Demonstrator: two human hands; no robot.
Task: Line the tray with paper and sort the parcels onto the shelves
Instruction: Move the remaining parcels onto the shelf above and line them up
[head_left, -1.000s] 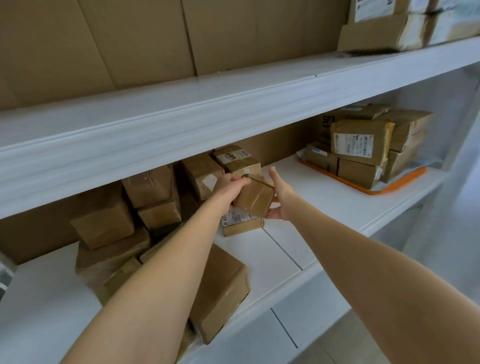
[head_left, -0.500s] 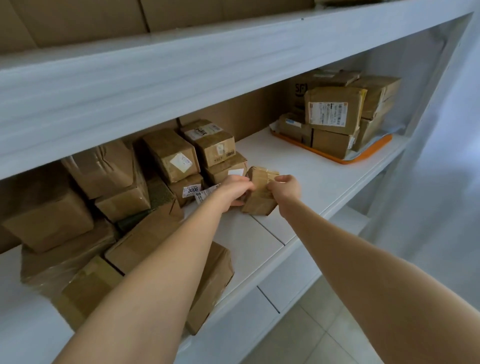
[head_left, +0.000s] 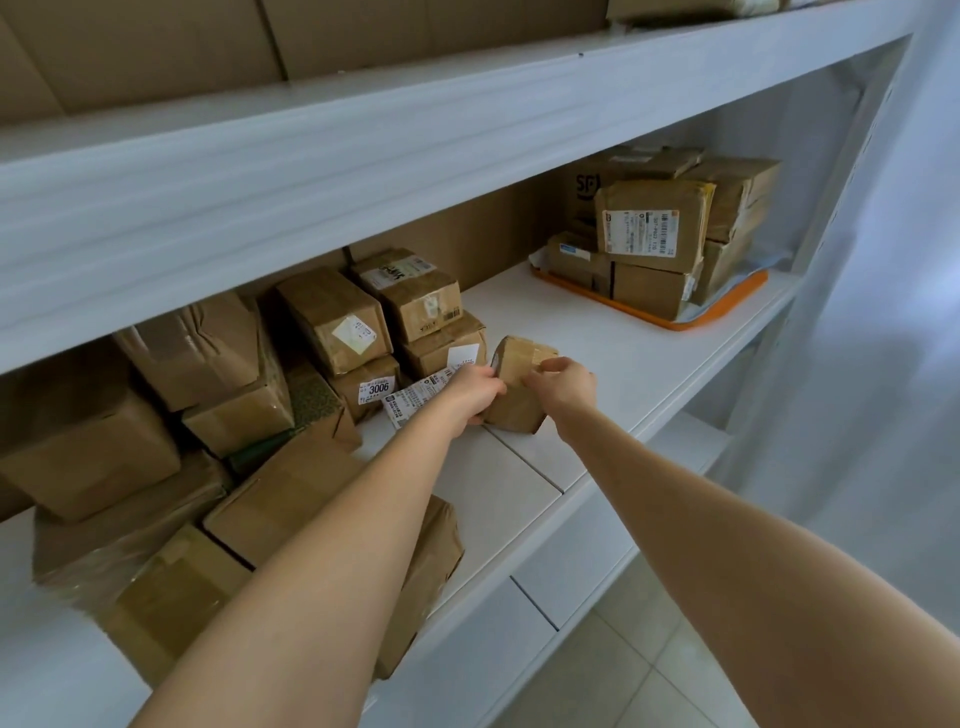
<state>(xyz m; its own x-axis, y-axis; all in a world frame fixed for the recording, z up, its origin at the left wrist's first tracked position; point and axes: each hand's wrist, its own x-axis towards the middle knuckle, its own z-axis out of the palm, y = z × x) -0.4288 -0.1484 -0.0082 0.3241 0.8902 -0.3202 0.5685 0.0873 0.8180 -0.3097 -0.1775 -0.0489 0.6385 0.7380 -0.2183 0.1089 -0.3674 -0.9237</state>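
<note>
Between both hands, on the bare middle of the white shelf (head_left: 597, 358): a small parcel (head_left: 517, 400), brown, taped, tilted with its top leaning away. Lower edge down at the shelf surface, though whether resting or just lifted cannot be told. Left hand (head_left: 475, 396) against the small parcel's left face, fingers (head_left: 493, 387) curled round that side, closed on the cardboard and not spread. Right hand (head_left: 567, 385) at the upper right corner, fingers (head_left: 540, 370) bent and drawn together, pinching the top edge. Both forearms stretched in from the near side. Just left of the small parcel, partly under the left hand, a flat white label (head_left: 408, 402) lying on the shelf. Behind and to the left, a stack of brown parcels (head_left: 363, 322), one marked 3006, with larger boxes heaped toward the near left edge. Well apart to the right, at the far end of the same shelf, an orange tray (head_left: 727, 309) with pale paper showing at its rim, loaded with more parcels (head_left: 649, 228) stacked in layers. Above, the upper shelf (head_left: 415, 130), with flat cardboard behind it.
</note>
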